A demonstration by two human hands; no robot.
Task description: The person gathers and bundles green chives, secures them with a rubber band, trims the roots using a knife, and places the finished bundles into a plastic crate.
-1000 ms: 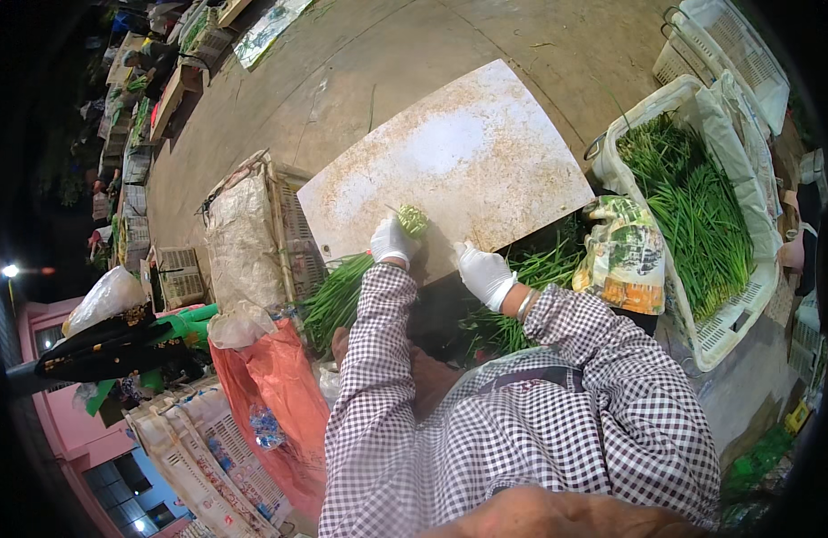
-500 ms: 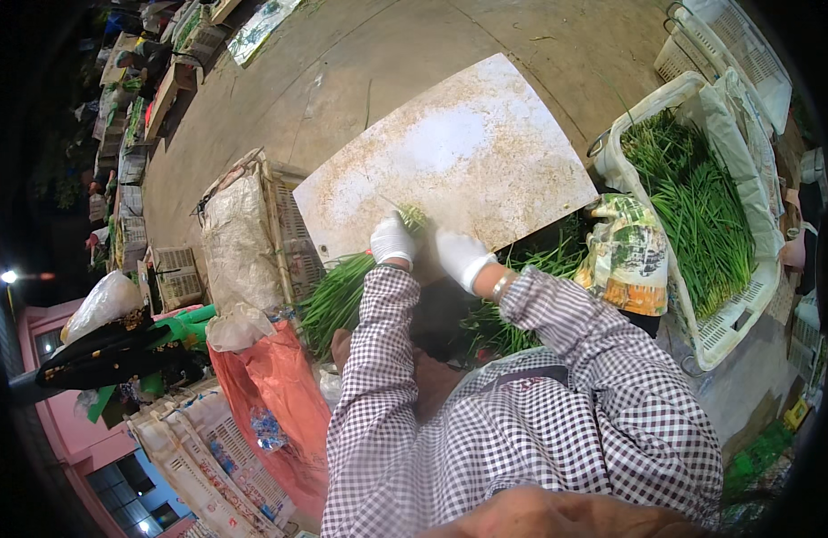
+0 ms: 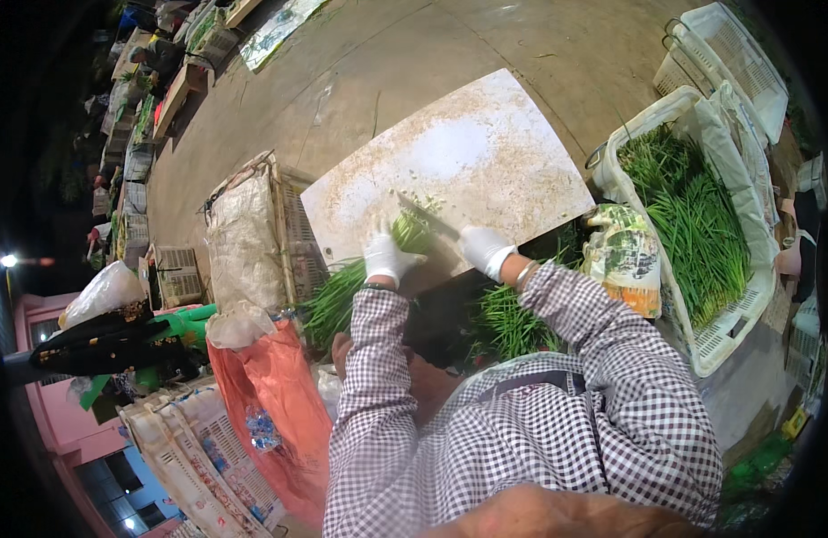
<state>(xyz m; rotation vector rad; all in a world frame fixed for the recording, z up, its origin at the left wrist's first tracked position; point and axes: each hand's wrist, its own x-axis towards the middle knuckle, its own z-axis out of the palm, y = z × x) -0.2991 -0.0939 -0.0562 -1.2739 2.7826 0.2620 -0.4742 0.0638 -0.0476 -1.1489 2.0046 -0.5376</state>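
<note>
On a stained white board (image 3: 477, 152), my gloved left hand (image 3: 387, 255) grips a bunch of long green stalks (image 3: 407, 233), its pale ends on the board and its leaves hanging left over the near edge. My gloved right hand (image 3: 486, 247) is closed on the handle of a wide-bladed knife (image 3: 436, 220), whose blade lies across the bunch's ends. Small pale cut pieces (image 3: 423, 202) are scattered beside the blade. More green stalks (image 3: 513, 318) lie below the board's right side, beside a printed bag (image 3: 620, 260).
A white crate of leafy stalks (image 3: 683, 220) stands right, with empty-looking crates (image 3: 728, 58) behind. A covered crate (image 3: 244, 251) and red plastic bag (image 3: 261, 386) are left. Rows of crates (image 3: 136, 157) with workers (image 3: 149, 54) line the far left, along a concrete floor (image 3: 360, 72).
The knife blade, hardly visible before, now shows across the bunch. Pale cut pieces have appeared. My right hand has shifted forward, then slightly right, and my left hand's fingers have shifted on the bunch.
</note>
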